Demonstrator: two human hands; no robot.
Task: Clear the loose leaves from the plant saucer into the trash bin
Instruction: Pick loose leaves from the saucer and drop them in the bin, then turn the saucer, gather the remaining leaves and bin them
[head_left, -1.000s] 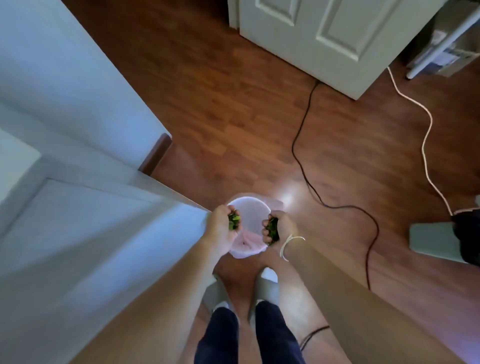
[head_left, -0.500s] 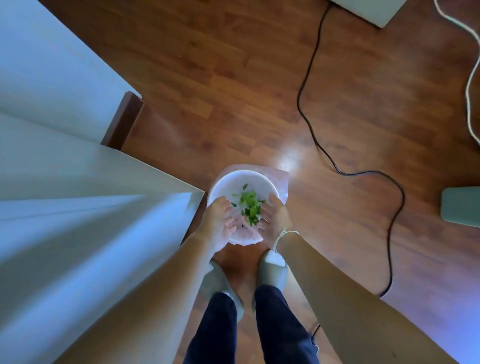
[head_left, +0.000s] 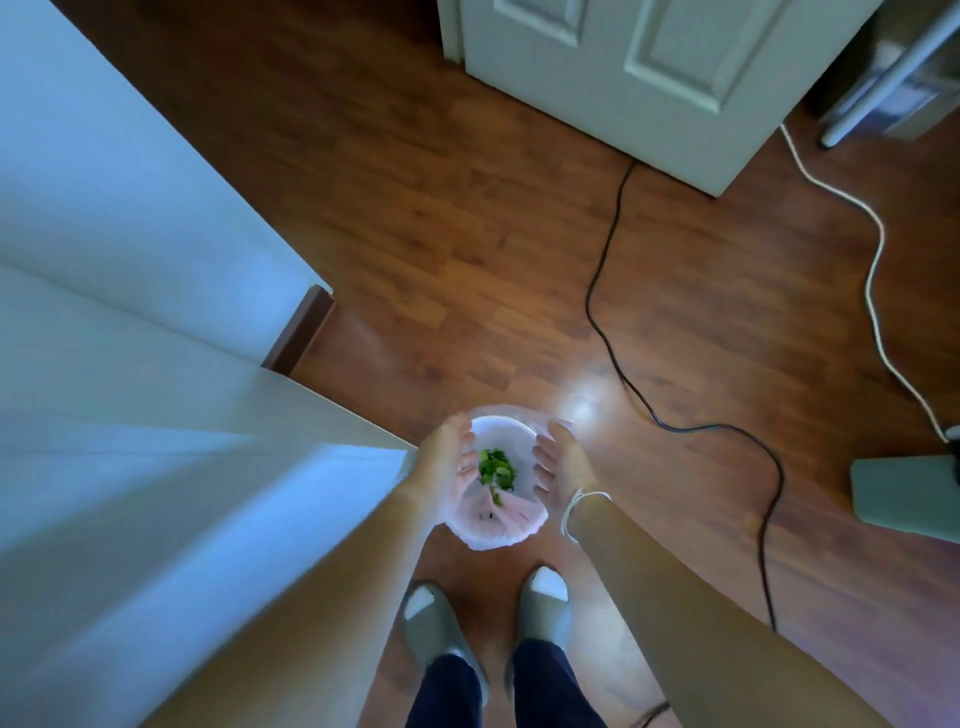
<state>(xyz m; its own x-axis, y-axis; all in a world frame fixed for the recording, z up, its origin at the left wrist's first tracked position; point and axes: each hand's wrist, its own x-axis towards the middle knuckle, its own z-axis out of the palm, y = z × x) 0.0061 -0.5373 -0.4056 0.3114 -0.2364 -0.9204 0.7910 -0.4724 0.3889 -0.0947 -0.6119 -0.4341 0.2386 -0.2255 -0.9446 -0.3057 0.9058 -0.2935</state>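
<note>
A small round trash bin lined with a pale pink plastic bag stands on the wooden floor just in front of my feet. A clump of green leaves lies inside it. My left hand hovers over the bin's left rim, palm turned inward, fingers apart, holding nothing. My right hand hovers over the right rim, also open and empty, a white string around its wrist. The plant saucer is not in view.
A white wall corner juts in close on the left, almost touching the bin. A black cable and a white cable snake across the floor to the right. A white door stands at the back, and a grey-green object lies at the right edge.
Both hands were shut on green leaves above the bin a second ago. They have opened and moved apart, and the leaves have dropped into the bin.
</note>
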